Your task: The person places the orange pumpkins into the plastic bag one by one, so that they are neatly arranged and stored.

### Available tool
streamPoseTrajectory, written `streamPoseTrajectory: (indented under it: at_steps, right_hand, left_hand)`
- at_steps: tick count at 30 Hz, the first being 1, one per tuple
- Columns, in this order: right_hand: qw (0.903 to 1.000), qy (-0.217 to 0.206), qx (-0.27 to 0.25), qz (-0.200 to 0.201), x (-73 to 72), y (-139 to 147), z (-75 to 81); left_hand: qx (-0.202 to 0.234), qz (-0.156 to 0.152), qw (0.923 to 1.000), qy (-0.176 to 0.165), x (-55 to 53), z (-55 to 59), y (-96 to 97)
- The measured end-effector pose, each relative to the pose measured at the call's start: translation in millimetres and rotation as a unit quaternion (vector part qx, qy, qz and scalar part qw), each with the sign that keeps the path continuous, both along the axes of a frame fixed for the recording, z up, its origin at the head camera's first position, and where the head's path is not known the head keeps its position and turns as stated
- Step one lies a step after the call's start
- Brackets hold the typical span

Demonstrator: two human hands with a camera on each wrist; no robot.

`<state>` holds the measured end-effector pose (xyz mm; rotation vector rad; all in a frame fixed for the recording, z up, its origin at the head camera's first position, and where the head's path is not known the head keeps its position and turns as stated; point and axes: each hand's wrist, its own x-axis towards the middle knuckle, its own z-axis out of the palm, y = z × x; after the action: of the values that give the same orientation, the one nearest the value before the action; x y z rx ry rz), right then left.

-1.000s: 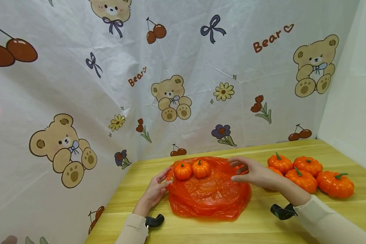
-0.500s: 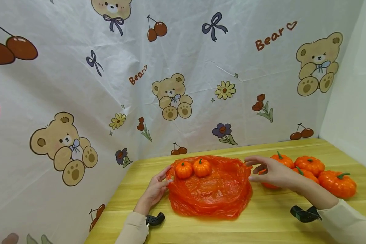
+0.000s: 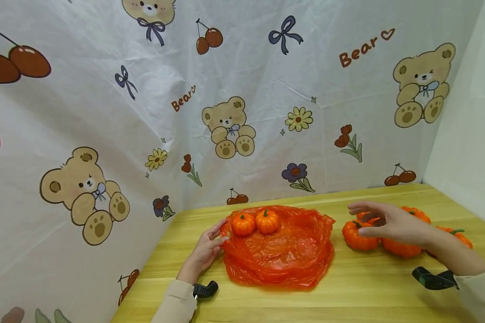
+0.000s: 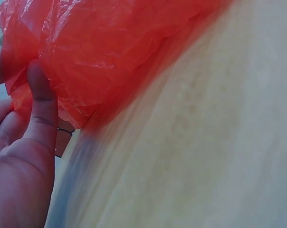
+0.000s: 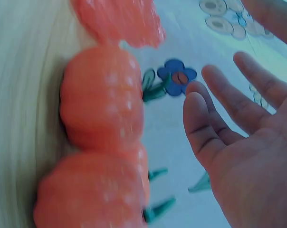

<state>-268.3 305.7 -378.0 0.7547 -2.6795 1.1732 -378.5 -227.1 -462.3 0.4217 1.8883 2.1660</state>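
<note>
A red plastic bag (image 3: 283, 251) lies spread on the table, two small orange pumpkins (image 3: 268, 222) side by side at its back left. My left hand (image 3: 206, 249) pinches the bag's left edge between thumb and fingers, as the left wrist view also shows. Over the group of orange pumpkins (image 3: 359, 237) at the right hovers my right hand (image 3: 400, 226), its fingers spread and relaxed with nothing between them. In the right wrist view, pumpkins with green stems (image 5: 105, 97) stand beside the hand, apart from it. The hand and forearm partly cover the pumpkins behind.
The wooden table (image 3: 347, 291) ends at a hanging cloth (image 3: 242, 80) printed with bears and flowers, along the back and left. A white wall (image 3: 465, 134) stands at the right. Black wrist devices (image 3: 434, 278) sit under both forearms.
My right hand has moved right, away from the bag's right side to above the pumpkin group. The left hand stays on the bag's edge, and the two pumpkins on the bag keep their place.
</note>
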Motion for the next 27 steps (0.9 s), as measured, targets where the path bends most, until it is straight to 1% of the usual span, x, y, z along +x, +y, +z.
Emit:
streamPoseTrajectory:
  at_steps: [3, 7, 9, 14, 17, 21, 23, 25, 27]
  right_hand:
    - [0.9999, 0.009, -0.005, 0.004, 0.6, 12.3, -2.0]
    - [0.9997, -0.002, -0.017, 0.018, 1.5, 27.3, -2.5]
    - [0.9998, -0.004, -0.015, 0.015, 2.2, 35.3, -2.0]
    - [0.9998, 0.007, -0.001, -0.019, 0.9, 58.7, -3.6]
    - [0.9996, 0.005, -0.011, -0.026, 0.5, 73.2, -3.4]
    - [0.9988, -0.011, 0.001, -0.048, 2.0, 94.2, -1.3]
    - [0.9972, -0.025, 0.016, -0.069, 3.7, 104.1, -1.3]
    - [0.9950, -0.033, 0.033, -0.089, 5.4, 112.7, -2.2]
    - [0.9937, -0.041, 0.038, -0.098, 6.2, 120.3, -4.5]
  left_hand:
    - [-0.001, 0.000, 1.0000, 0.001, 0.9, -0.6, 0.4]
    - [0.003, 0.000, 1.0000, 0.001, 0.8, -1.7, -0.2]
    - [0.004, -0.002, 1.0000, 0.001, 0.5, -1.9, -0.9]
    - [-0.001, -0.001, 1.0000, -0.001, 0.5, -0.9, -1.1]
    - [-0.002, 0.003, 1.0000, -0.003, 0.3, 0.0, -0.2]
    - [-0.002, 0.002, 1.0000, 0.000, -0.8, 0.4, 0.2]
    - [-0.001, 0.000, 1.0000, 0.000, -1.4, 0.2, 0.0]
    - [-0.001, -0.002, 1.0000, 0.000, -1.4, 0.1, 0.0]
    - [0.000, -0.002, 1.0000, -0.001, -1.0, -0.1, 0.3]
